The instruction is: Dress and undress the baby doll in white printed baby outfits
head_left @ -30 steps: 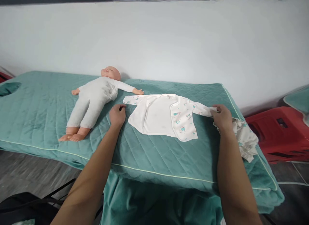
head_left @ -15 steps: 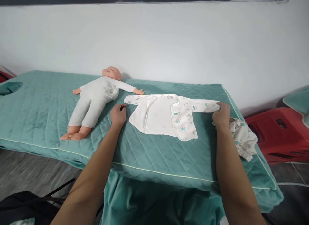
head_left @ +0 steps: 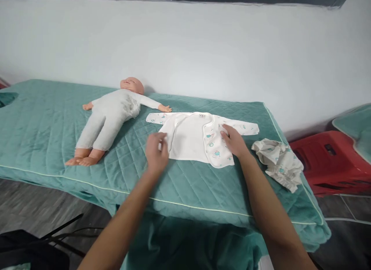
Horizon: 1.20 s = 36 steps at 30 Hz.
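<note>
A white baby shirt [head_left: 189,140] with small green prints lies spread on the green quilted bed cover [head_left: 185,188], front open and both sleeves stretched out sideways. My left hand [head_left: 157,152] is over the shirt's left edge, slightly blurred, its fingers loosely bent and a gap showing by the thumb. Over the printed right front panel, my right hand [head_left: 234,140] has its thumb and fingers apart, holding nothing; whether it touches the cloth I cannot tell. A baby doll [head_left: 108,111] in a white suit lies on its back to the left, one hand near the shirt's left sleeve.
A crumpled printed baby garment [head_left: 279,161] lies near the bed's right end. Beyond that end stands a red plastic stool [head_left: 330,158]. The white wall [head_left: 185,49] runs along the bed's far side. A dark bag [head_left: 29,246] is at lower left.
My right hand has left the end of the right sleeve and moved left over the front panel. My left hand has moved from the left sleeve's end, right and nearer to me.
</note>
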### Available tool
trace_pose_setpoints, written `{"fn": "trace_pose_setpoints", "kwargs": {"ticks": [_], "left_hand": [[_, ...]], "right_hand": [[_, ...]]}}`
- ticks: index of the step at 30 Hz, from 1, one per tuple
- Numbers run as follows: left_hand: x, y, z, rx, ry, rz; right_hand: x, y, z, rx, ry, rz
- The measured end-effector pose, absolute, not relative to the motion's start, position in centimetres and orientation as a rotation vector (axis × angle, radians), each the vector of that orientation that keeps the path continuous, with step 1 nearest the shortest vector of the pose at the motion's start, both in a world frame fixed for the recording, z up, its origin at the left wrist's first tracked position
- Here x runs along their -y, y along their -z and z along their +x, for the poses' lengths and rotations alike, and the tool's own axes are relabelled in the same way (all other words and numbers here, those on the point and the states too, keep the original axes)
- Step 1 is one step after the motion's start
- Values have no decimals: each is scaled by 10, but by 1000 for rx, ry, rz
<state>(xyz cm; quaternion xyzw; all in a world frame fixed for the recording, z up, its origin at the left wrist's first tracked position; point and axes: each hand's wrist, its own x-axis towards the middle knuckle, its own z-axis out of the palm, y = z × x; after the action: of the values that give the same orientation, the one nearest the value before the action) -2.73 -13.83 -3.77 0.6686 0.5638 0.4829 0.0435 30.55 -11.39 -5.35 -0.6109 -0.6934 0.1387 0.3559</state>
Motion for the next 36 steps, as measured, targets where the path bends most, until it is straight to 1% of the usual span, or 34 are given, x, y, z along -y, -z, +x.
{"fn": "trace_pose_setpoints", "kwargs": {"ticks": [2,3,7,10,13,17,19,22,27,29,32,34,36], "left_hand": [[161,36,13,-1491,-1261,2102],[167,36,31,-1454,-1118,2111],[160,29,82,-1578,-684,2035],[146,26,100,-1564,-546,2020],[139,24,113,-1461,-599,1998],[139,17,138,-1177,-1065,1954],[141,14,152,-953,-1199,1987],[146,16,164,-699,-1125,2009],[159,34,163,-676,-894,2177],[162,37,161,-651,-799,2296],[164,34,160,-637,-680,2397],[165,31,160,-630,-635,2426],[165,30,160,-613,-615,2448]], "right_hand": [[112,58,306,1842,-423,-1588],[112,59,307,1856,-436,-1590],[113,60,313,1868,-449,-1579],[114,58,312,1826,-488,-1573],[114,55,309,1747,-541,-1555],[114,47,307,1438,-666,-1433],[115,42,309,1230,-739,-1346],[119,34,312,984,-871,-1273],[126,23,315,893,-1079,-1233],[127,21,317,1017,-1109,-1277],[129,20,322,1353,-1123,-1345],[130,21,326,1528,-1062,-1410],[128,23,328,1580,-926,-1529]]}}
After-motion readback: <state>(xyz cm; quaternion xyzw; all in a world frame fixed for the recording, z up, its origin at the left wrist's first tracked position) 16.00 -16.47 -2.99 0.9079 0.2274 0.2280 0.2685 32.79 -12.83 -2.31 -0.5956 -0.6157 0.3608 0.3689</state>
